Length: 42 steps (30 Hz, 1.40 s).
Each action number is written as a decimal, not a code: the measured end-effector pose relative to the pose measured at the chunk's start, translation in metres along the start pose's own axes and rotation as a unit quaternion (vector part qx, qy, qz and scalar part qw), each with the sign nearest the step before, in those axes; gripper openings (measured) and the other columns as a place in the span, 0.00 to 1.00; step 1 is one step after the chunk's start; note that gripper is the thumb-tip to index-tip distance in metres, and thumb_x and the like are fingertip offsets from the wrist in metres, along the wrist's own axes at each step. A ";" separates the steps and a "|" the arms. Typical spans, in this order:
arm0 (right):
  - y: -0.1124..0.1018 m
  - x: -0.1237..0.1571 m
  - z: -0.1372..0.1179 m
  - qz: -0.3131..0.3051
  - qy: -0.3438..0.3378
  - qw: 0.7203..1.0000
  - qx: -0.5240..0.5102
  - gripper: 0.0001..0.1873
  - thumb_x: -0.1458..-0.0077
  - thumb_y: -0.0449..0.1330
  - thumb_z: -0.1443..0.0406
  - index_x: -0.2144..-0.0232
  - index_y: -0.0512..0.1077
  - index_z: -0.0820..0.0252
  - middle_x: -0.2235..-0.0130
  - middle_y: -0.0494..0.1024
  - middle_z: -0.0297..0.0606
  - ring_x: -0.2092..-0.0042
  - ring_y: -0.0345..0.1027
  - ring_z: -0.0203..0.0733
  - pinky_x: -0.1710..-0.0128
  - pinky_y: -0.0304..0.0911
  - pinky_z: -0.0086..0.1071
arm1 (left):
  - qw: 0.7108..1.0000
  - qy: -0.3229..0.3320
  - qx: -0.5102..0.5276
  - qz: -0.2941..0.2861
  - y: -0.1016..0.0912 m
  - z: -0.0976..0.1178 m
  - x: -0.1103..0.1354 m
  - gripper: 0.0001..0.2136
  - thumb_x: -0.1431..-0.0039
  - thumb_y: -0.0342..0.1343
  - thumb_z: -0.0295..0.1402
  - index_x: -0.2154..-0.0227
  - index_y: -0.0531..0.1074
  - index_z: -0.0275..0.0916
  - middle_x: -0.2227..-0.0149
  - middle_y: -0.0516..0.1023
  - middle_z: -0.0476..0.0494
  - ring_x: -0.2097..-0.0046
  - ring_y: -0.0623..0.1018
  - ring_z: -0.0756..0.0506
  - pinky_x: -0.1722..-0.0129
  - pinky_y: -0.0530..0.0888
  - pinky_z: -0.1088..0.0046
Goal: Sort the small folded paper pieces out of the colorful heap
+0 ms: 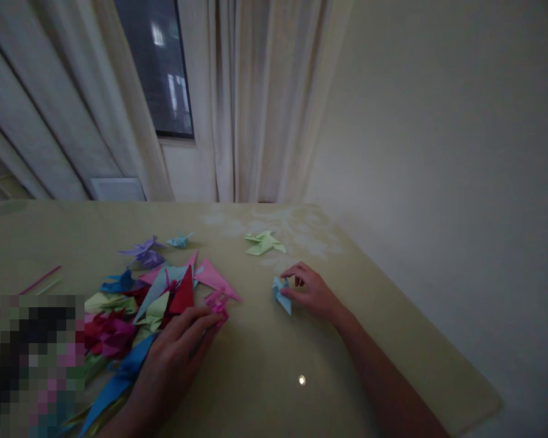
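Note:
My right hand [311,292] pinches a light blue origami piece [281,295] between thumb and fingertips, at or just above the tabletop. On the left, my left hand [182,340] has its fingers closed at the tips on a small pink origami piece [217,302], partly hidden by the fingers. Beside and under that hand spreads a pile of folded paper: a red piece [183,292], a larger pink piece [214,278], a blue piece [123,377] and a magenta piece [114,333]. Behind my right hand lies a pale green origami piece [265,243], apart from the pile.
A purple origami piece [147,251] and a small light blue one [179,241] lie behind the pile. Thin sticks [41,280] are at the left. The table [329,377] meets a wall [461,182] on its right; curtains [274,109] hang beyond its far edge.

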State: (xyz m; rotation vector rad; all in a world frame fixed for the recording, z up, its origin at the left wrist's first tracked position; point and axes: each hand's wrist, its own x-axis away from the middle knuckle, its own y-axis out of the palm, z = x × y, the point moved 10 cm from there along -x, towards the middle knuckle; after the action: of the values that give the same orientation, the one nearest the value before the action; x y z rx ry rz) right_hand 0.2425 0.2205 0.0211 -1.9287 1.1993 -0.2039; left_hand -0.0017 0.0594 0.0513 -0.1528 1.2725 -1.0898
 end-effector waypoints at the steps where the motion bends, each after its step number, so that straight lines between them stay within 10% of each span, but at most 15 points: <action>1: 0.003 0.000 0.003 -0.013 0.004 1.000 -0.012 0.15 0.42 0.71 0.59 0.53 0.80 0.54 0.56 0.77 0.39 0.62 0.71 0.40 0.60 0.67 0.33 | 1.000 0.014 0.001 -0.004 0.000 0.005 0.000 0.11 0.26 0.53 0.39 0.53 0.80 0.47 0.54 0.82 0.44 0.54 0.84 0.46 0.55 0.80 0.74; 12: 0.017 -0.002 0.004 -0.035 -0.017 0.999 -0.023 0.11 0.45 0.70 0.71 0.59 0.80 0.58 0.62 0.77 0.34 0.66 0.70 0.36 0.62 0.64 0.29 | 0.985 0.000 0.153 -0.076 0.022 0.014 0.005 0.13 0.26 0.48 0.28 0.48 0.76 0.43 0.43 0.79 0.39 0.60 0.85 0.50 0.65 0.83 0.78; 17: 0.009 -0.003 0.009 -0.045 -0.022 0.999 -0.003 0.08 0.46 0.69 0.73 0.65 0.81 0.57 0.67 0.78 0.32 0.67 0.70 0.37 0.64 0.61 0.28 | 0.989 0.012 0.116 -0.092 0.035 0.042 -0.017 0.09 0.28 0.52 0.32 0.56 0.78 0.42 0.46 0.82 0.38 0.43 0.81 0.41 0.46 0.81 0.62; 33: -0.032 0.007 0.055 0.015 0.033 0.993 0.108 0.04 0.42 0.68 0.70 0.63 0.83 0.57 0.65 0.78 0.36 0.64 0.71 0.41 0.62 0.61 0.31 | 0.970 -0.055 0.143 -0.187 0.181 0.053 -0.058 0.14 0.30 0.51 0.29 0.50 0.80 0.42 0.43 0.81 0.39 0.43 0.81 0.41 0.40 0.76 0.61; 37: -0.033 0.009 0.052 0.009 0.042 0.992 0.120 0.04 0.42 0.69 0.68 0.62 0.83 0.57 0.63 0.77 0.37 0.61 0.71 0.42 0.59 0.63 0.32 | 0.967 -0.021 0.105 -0.229 0.181 0.068 -0.060 0.18 0.31 0.47 0.26 0.45 0.76 0.43 0.43 0.80 0.39 0.45 0.82 0.42 0.45 0.77 0.65; 42: -0.042 0.012 0.040 0.040 0.034 0.994 0.094 0.11 0.46 0.68 0.72 0.60 0.82 0.58 0.56 0.75 0.39 0.56 0.71 0.43 0.52 0.65 0.35 | 0.946 -0.037 -0.039 -0.320 0.132 0.052 -0.086 0.10 0.32 0.51 0.33 0.52 0.75 0.41 0.54 0.82 0.39 0.59 0.83 0.41 0.59 0.75 0.66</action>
State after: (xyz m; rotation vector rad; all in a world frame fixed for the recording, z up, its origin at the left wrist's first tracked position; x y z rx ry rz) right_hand 0.2978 0.2419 0.0225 -1.7195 1.2535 -0.3299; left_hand 0.1245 0.1671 0.0447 -0.6987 1.2252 -1.5651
